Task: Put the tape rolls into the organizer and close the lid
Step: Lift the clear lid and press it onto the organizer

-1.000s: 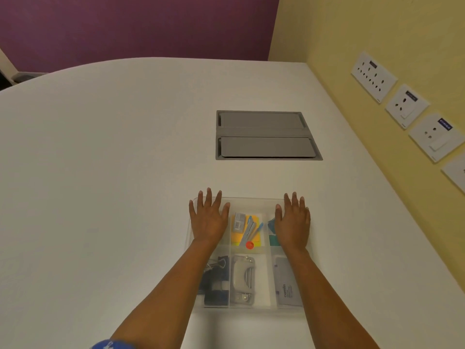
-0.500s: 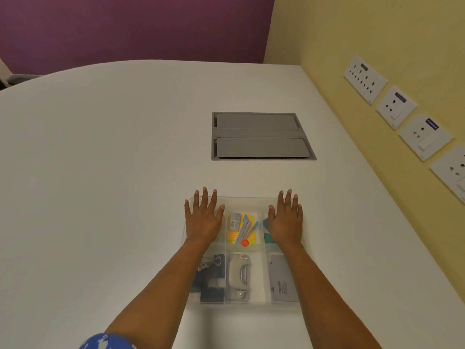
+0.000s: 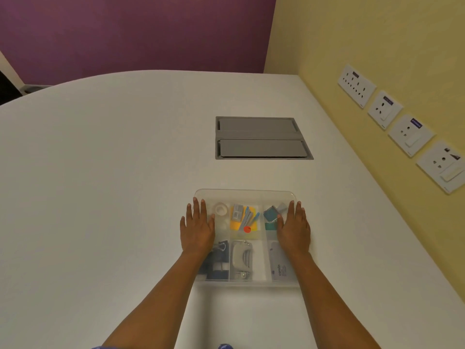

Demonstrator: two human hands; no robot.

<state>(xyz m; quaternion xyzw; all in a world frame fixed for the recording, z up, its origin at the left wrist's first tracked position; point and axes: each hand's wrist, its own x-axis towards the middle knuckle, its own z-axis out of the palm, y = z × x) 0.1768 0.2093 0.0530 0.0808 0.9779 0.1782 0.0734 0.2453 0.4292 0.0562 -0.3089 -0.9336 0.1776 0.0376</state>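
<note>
A clear plastic organizer lies on the white table with its transparent lid down over the compartments. A clear tape roll shows in the back left compartment; a second one below it is faint. My left hand lies flat on the lid's left edge, fingers apart. My right hand lies flat on the right edge the same way. Through the lid I see sticky notes, binder clips, a hole punch and a staples box.
A grey cable hatch is set into the table behind the organizer. The yellow wall with several socket plates runs along the table's right edge. The white table stretches wide to the left.
Both hands slid outward from the lid's middle to its left and right edges, uncovering the tape roll and the right compartment.
</note>
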